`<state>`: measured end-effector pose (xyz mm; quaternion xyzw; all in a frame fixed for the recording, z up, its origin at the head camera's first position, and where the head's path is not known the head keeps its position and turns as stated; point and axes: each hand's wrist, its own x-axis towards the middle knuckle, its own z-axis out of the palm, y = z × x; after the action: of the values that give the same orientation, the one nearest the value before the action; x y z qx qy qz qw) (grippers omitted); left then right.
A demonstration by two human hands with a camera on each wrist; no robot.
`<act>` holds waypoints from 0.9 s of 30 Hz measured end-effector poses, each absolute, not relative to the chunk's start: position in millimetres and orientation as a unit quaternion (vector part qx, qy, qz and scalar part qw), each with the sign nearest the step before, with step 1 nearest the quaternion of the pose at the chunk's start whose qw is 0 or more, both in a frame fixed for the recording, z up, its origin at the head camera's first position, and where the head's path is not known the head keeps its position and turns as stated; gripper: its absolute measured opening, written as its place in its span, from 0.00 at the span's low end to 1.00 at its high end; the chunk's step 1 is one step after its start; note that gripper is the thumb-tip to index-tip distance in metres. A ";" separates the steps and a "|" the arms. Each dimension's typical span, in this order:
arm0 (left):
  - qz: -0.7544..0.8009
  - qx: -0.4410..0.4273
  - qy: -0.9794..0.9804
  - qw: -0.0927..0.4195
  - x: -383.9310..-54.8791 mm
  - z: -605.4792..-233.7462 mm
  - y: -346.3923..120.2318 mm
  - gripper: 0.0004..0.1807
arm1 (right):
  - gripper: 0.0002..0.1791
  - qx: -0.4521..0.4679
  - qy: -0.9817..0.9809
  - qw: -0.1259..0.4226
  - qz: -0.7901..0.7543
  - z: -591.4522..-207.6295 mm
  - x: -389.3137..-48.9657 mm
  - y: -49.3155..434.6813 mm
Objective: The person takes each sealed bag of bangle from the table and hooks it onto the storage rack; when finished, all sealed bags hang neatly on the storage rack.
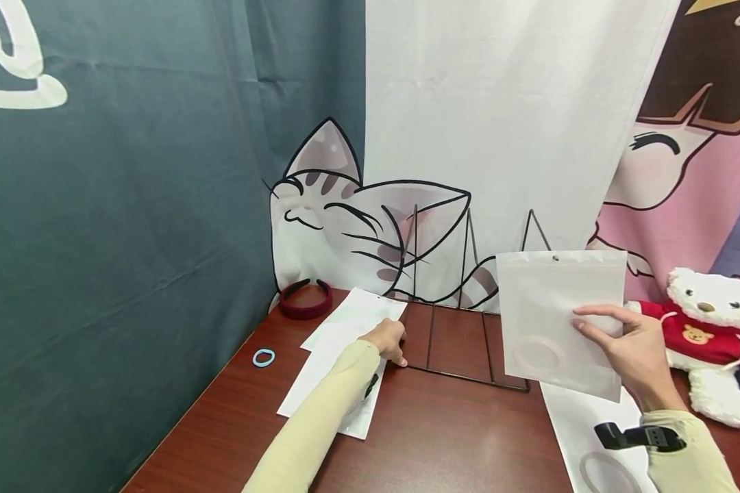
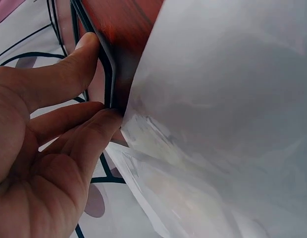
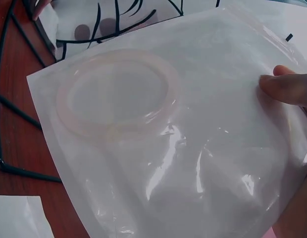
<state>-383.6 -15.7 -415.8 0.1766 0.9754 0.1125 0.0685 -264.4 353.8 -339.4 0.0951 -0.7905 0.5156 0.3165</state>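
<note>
My right hand [image 1: 635, 352] pinches a white plastic zip bag [image 1: 543, 298] by its right side, raised above the table. A pale round band [image 3: 173, 94] shows through the bag in the right wrist view. My left hand [image 1: 387, 339] holds the left side of a dark wire rack [image 1: 430, 342], its thumb and fingers about the wire [image 2: 110, 69] in the left wrist view. The rack lies on the table with its pointed uprights rising at the back; the raised bag covers its right part. White bags [image 1: 321, 373] lie beneath and beside my left forearm.
A dark red headband [image 1: 305, 313] and a light blue hair tie [image 1: 263, 364] lie at the left of the brown table [image 1: 444, 438]. Another white bag [image 1: 564, 424] with a round band is at lower right. A white plush bear [image 1: 715, 404] in red sits beyond my right hand.
</note>
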 end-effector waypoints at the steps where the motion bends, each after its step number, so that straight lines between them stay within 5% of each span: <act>1: 0.109 0.176 0.976 0.068 -384.2 -416.0 -14.9 0.34 | 0.14 0.096 -0.791 0.314 0.517 -339.7 -265.9 354.4; 10: 0.084 0.182 0.978 0.052 -417.3 -448.6 -10.3 0.31 | 0.12 0.081 -0.814 0.327 0.474 -341.8 -278.7 354.6; 27: 0.102 0.178 0.976 0.065 -380.9 -417.1 -14.5 0.32 | 0.12 0.071 -0.834 0.313 0.449 -336.8 -306.6 359.1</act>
<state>-380.9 -14.5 -417.1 0.1785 0.9764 0.1025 0.0652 -306.6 359.1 -336.8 0.0713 -0.8340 0.4486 0.3132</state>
